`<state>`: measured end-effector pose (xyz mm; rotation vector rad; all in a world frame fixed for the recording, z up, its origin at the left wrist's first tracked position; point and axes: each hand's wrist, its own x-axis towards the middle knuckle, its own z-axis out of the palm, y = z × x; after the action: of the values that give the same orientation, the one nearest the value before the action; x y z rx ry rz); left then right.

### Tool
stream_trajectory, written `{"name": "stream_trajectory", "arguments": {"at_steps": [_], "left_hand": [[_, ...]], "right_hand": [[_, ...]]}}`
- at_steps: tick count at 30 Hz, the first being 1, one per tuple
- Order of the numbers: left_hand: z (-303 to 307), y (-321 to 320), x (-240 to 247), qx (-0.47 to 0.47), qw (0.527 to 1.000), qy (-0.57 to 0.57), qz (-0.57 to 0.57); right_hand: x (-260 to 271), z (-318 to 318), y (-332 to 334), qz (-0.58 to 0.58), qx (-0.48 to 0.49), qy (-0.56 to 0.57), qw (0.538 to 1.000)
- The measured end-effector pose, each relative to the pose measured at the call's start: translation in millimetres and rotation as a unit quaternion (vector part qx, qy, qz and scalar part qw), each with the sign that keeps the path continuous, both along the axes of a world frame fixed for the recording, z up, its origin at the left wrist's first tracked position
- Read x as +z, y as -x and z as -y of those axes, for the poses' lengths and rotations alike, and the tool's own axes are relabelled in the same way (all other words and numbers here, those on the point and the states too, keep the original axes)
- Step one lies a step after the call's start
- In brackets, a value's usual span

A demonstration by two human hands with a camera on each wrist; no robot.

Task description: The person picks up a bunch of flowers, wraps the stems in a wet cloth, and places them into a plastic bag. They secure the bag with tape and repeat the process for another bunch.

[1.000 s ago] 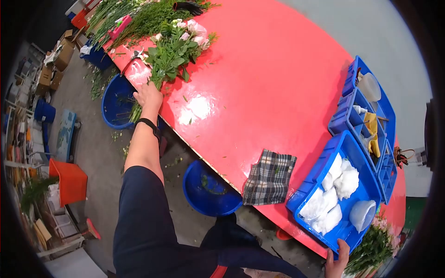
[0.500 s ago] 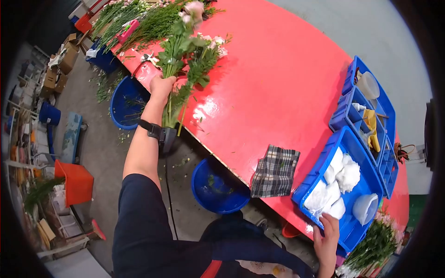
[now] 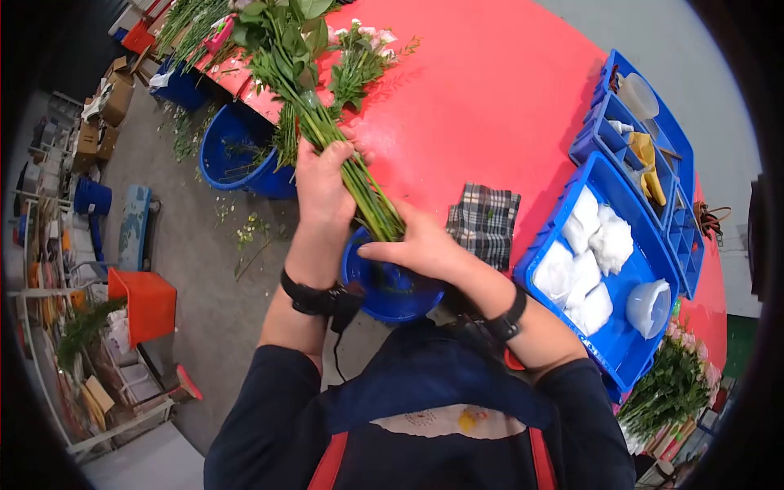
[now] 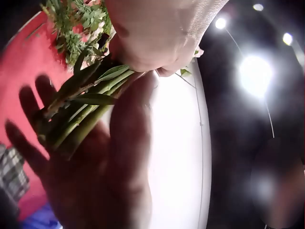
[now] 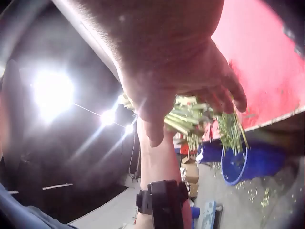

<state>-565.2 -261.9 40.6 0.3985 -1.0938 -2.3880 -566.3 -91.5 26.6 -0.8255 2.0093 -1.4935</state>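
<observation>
A bunch of long green stems (image 3: 363, 192) with leafy tops slants over the red table's edge. The left hand (image 3: 327, 184) curls its fingers round the stems partway up. At the cut ends, the right hand (image 3: 420, 241) cups beside the stems, thumb apart. The left wrist view has the left hand (image 4: 157, 36) above the stems (image 4: 83, 121) and the right hand (image 4: 102, 176) behind them with fingers spread. From the right wrist, the right hand (image 5: 167, 62) partly covers the stem ends (image 5: 183, 119). Pink flowers (image 3: 376, 39) with foliage lie behind the bunch.
Blue tubs stand below the table edge, one at the left (image 3: 237, 155) and one under the hands (image 3: 384, 294). A plaid cloth (image 3: 484, 224) lies right of the hands, beside a blue tray (image 3: 616, 347) holding white bundles. More greenery lies at the upper left.
The left hand has lifted the stems off the table and brought them nearer the body. The right hand has moved from the blue tray to the stem ends.
</observation>
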Motion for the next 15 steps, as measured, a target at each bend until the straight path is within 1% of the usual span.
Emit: {"name": "stream_trajectory", "arguments": {"at_steps": [2, 3, 4, 5, 6, 7, 8, 9, 10, 11, 12, 14, 15], "left_hand": [[-23.7, -18.9, 4.2, 0.011, 1.000, 0.001, -0.005], [-32.6, -30.3, 7.3, 0.018, 1.000, 0.001, -0.005], [-37.5, -43.2, 15.9, -0.011, 1.000, 0.025, 0.014], [-38.1, -57.9, 23.5, -0.028, 0.996, 0.068, 0.058], [-35.9, -74.2, 31.1, -0.047, 0.987, 0.112, 0.101], [-35.5, -89.9, 35.6, -0.067, 0.975, 0.155, 0.146], [-36.9, -102.7, 24.5, 0.008, 0.948, 0.299, 0.109], [-35.4, -122.1, 29.3, 0.076, 0.832, 0.468, 0.289], [-32.3, -138.6, 26.0, 0.164, 0.703, 0.644, 0.252], [-36.3, -151.5, 21.9, 0.240, 0.536, 0.784, 0.200], [-55.0, -159.3, 30.5, 0.183, 0.538, 0.807, 0.160], [-104.8, -172.5, 50.8, 0.057, 0.538, 0.838, 0.071], [-128.0, -174.5, 48.3, -0.023, 0.521, 0.852, 0.035]], "right_hand": [[-11.9, -1.3, -16.5, 0.070, 0.009, -0.022, 0.997], [-9.6, -8.5, -24.8, 0.133, 0.017, 0.001, 0.991], [-3.8, -18.9, -30.7, 0.194, 0.026, 0.023, 0.980], [1.9, -29.2, -34.2, 0.252, 0.035, 0.046, 0.966], [5.8, -39.8, -34.9, 0.283, 0.057, 0.078, 0.954], [4.2, -53.1, -32.6, 0.304, 0.086, 0.072, 0.946], [4.7, -66.6, -31.5, 0.313, 0.104, 0.062, 0.942], [6.2, -79.0, -29.9, 0.319, 0.120, 0.053, 0.939], [7.2, -91.3, -29.6, 0.337, 0.137, 0.043, 0.931], [8.2, -104.1, -29.8, 0.355, 0.152, 0.034, 0.922], [10.0, -115.6, -29.2, 0.371, 0.165, 0.025, 0.913], [22.9, -136.6, -34.2, 0.341, 0.189, -0.024, 0.920], [26.7, -148.7, -38.2, 0.329, 0.193, -0.050, 0.923]]}}
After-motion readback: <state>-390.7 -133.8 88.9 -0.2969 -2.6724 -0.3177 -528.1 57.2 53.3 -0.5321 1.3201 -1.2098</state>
